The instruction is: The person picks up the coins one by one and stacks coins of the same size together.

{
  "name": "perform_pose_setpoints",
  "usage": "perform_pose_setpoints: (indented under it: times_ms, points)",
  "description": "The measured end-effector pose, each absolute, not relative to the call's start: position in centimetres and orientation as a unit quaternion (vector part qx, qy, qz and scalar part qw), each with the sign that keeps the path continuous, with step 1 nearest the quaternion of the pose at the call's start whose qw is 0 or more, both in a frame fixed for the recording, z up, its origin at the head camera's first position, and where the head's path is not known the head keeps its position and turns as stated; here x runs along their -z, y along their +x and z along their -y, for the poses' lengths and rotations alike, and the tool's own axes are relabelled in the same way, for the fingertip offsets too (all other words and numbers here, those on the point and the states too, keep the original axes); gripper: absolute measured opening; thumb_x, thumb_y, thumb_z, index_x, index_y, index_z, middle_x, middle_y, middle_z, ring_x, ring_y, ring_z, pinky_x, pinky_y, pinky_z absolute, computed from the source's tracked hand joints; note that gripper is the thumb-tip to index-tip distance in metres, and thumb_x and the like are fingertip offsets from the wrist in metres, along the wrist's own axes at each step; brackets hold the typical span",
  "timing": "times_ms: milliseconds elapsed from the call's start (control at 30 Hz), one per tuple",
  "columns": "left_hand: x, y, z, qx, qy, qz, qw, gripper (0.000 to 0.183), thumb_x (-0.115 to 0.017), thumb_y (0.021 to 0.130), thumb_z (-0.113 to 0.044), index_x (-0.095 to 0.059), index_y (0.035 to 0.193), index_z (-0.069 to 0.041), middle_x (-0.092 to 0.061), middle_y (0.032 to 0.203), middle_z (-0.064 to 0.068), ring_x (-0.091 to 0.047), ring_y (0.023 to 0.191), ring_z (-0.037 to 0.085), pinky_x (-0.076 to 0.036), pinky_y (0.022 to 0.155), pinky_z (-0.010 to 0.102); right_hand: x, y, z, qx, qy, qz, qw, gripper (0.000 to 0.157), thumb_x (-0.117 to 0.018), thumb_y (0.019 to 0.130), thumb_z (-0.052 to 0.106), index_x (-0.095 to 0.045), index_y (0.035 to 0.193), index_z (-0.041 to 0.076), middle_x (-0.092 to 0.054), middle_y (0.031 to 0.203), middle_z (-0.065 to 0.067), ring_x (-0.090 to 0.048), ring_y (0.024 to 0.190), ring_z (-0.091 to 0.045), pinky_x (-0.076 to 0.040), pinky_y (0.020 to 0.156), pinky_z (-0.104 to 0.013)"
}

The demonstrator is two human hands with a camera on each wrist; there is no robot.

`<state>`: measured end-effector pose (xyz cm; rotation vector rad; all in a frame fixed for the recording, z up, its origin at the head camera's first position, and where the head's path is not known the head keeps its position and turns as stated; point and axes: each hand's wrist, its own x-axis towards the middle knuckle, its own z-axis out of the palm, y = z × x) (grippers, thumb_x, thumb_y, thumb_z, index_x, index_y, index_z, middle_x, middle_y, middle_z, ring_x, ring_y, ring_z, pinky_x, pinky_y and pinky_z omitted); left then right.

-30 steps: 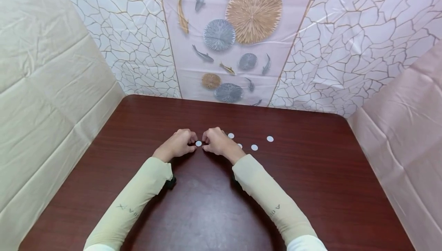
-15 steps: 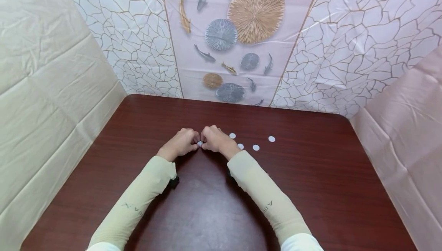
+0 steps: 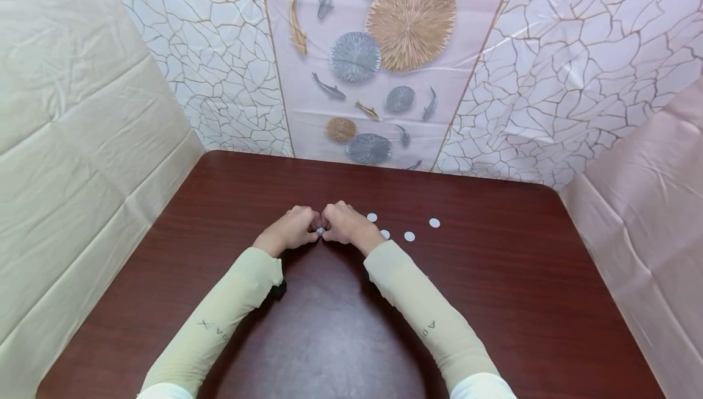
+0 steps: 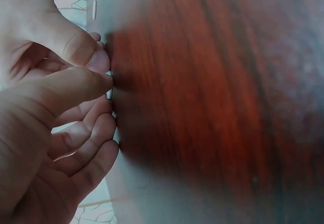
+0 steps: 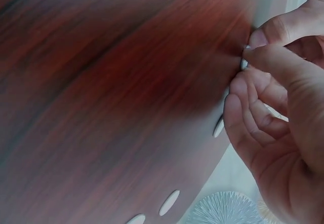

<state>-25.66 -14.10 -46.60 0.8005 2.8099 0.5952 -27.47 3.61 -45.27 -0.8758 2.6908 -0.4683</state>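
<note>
At mid-table our left hand (image 3: 290, 230) and right hand (image 3: 342, 225) pinch one white disc (image 3: 319, 230) between curled fingertips (four discs (image 3: 409, 236) lie untouched).

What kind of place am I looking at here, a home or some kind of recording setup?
Probably a staged recording booth, not a lived-in room. The dark red-brown wooden table is walled in by creased plastic sheets, the back one printed with fish and round fans. Only small white round discs lie on it.
</note>
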Motion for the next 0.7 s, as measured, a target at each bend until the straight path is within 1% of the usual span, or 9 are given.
perform_pose_setpoints:
  times_ms: [100,233,433,567,700]
  points:
    - [46.7,-25.3,14.0,-0.208,0.269,-0.937,0.081,0.004,-0.076,0.092,-0.009,-0.072,0.093,-0.008,-0.070,0.090,0.004,-0.064,0.084,0.016,-0.055,0.078,0.033,45.5,-27.3,-4.0,0.167,-0.307,-0.927,0.135,0.004,-0.081,0.090,0.014,-0.078,0.090,0.011,-0.074,0.084,0.002,-0.067,0.077,-0.011,-0.055,0.074,-0.025]
    - [46.8,-24.8,13.9,-0.216,0.269,-0.936,0.073,0.008,-0.079,0.090,-0.010,-0.071,0.089,-0.010,-0.069,0.085,0.002,-0.062,0.080,0.014,-0.054,0.076,0.032,45.7,-26.9,-4.4,0.173,-0.321,-0.921,0.134,0.007,-0.082,0.090,0.016,-0.078,0.094,0.011,-0.078,0.091,0.001,-0.072,0.085,-0.010,-0.058,0.079,-0.026]
    - [46.8,-24.0,13.5,-0.215,0.287,-0.931,0.070,0.009,-0.080,0.088,-0.010,-0.071,0.087,-0.010,-0.068,0.081,0.001,-0.060,0.076,0.011,-0.052,0.072,0.029,45.7,-26.0,-5.1,0.175,-0.333,-0.916,0.143,0.008,-0.082,0.091,0.017,-0.078,0.096,0.012,-0.079,0.094,0.001,-0.074,0.090,-0.011,-0.058,0.081,-0.025]
    - [46.8,-23.1,13.2,-0.217,0.299,-0.927,0.066,0.009,-0.080,0.087,-0.009,-0.071,0.086,-0.010,-0.067,0.080,0.001,-0.058,0.076,0.010,-0.051,0.071,0.027,45.7,-25.1,-5.6,0.174,-0.340,-0.914,0.140,0.009,-0.083,0.090,0.016,-0.078,0.097,0.012,-0.079,0.093,0.002,-0.074,0.088,-0.010,-0.058,0.079,-0.024]
    - [46.9,-21.9,12.9,-0.225,0.309,-0.922,0.064,0.009,-0.079,0.086,-0.009,-0.070,0.085,-0.010,-0.068,0.080,0.002,-0.058,0.075,0.009,-0.050,0.070,0.026,45.8,-23.8,-6.1,0.171,-0.358,-0.910,0.123,0.008,-0.084,0.086,0.014,-0.077,0.090,0.012,-0.077,0.083,0.004,-0.071,0.078,-0.007,-0.056,0.072,-0.023]
